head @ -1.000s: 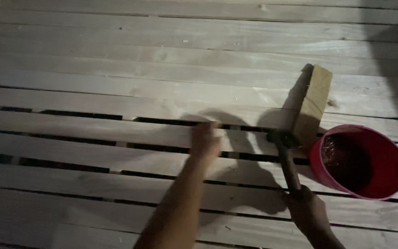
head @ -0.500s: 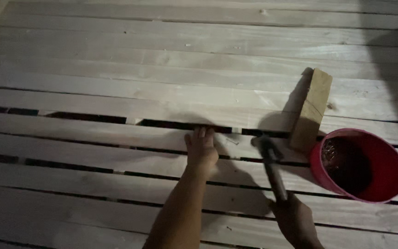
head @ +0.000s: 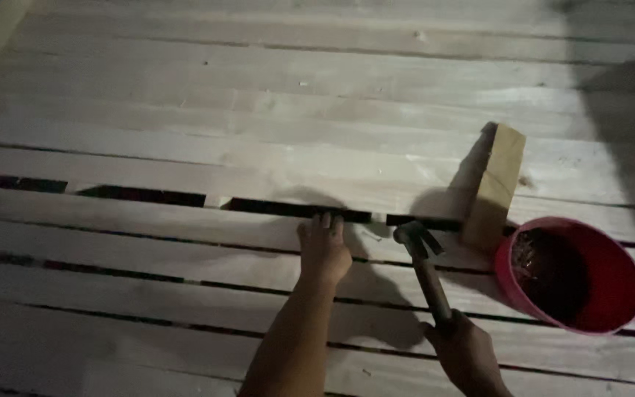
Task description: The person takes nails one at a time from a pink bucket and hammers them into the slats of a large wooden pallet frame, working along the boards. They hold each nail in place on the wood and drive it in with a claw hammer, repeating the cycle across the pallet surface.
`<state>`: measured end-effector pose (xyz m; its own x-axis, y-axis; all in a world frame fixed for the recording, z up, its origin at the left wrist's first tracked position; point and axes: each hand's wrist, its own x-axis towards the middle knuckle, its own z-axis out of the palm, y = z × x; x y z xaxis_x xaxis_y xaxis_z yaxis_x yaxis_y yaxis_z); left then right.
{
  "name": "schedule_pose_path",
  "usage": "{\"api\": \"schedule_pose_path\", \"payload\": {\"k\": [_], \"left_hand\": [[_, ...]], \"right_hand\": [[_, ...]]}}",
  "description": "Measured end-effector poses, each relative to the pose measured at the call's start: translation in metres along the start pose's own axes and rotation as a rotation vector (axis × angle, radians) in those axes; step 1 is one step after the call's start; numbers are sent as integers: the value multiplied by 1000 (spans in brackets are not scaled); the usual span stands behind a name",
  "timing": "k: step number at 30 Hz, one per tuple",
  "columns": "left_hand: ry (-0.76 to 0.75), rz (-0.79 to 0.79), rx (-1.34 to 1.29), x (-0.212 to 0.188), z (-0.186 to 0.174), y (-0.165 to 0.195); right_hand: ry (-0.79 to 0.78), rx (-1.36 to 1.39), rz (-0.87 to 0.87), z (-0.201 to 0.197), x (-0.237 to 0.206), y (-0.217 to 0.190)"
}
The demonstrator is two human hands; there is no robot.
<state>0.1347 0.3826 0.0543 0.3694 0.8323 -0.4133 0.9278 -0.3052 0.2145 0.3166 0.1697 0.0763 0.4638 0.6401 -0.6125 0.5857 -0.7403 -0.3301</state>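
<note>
Head view. Left hand (head: 323, 250) lies flat on a plank (head: 185, 220), fingers loosely spread and empty, fingertips at the dark gap (head: 295, 209) ahead of it. Right hand (head: 464, 353) is closed round a hammer (head: 422, 268) handle; the head hangs just right of the left hand. Beyond the hammer head a wood block (head: 495, 184) stands tilted. Right of it sits a red bucket (head: 611, 294) with dark, unclear contents. Since half a second ago the hammer head has moved slightly closer to the left hand.
</note>
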Motion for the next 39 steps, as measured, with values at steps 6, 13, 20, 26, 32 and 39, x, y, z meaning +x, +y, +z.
{"api": "schedule_pose_path", "payload": {"k": [6, 13, 20, 26, 32, 39], "left_hand": [[33, 4, 0, 5, -1, 3], [3, 5, -67, -5, -10, 6], [447, 160, -89, -17, 20, -6], [452, 143, -46, -10, 29, -5], [332, 117, 4, -18, 14, 2], [527, 156, -47, -8, 7, 5]], "right_hand": [[42, 355, 150, 1, -19, -5], [85, 46, -24, 23, 2, 15], [7, 183, 99, 29, 16, 26], [33, 157, 133, 26, 9, 28], [60, -46, 111, 33, 13, 36], [121, 308, 37, 32, 2, 32]]}}
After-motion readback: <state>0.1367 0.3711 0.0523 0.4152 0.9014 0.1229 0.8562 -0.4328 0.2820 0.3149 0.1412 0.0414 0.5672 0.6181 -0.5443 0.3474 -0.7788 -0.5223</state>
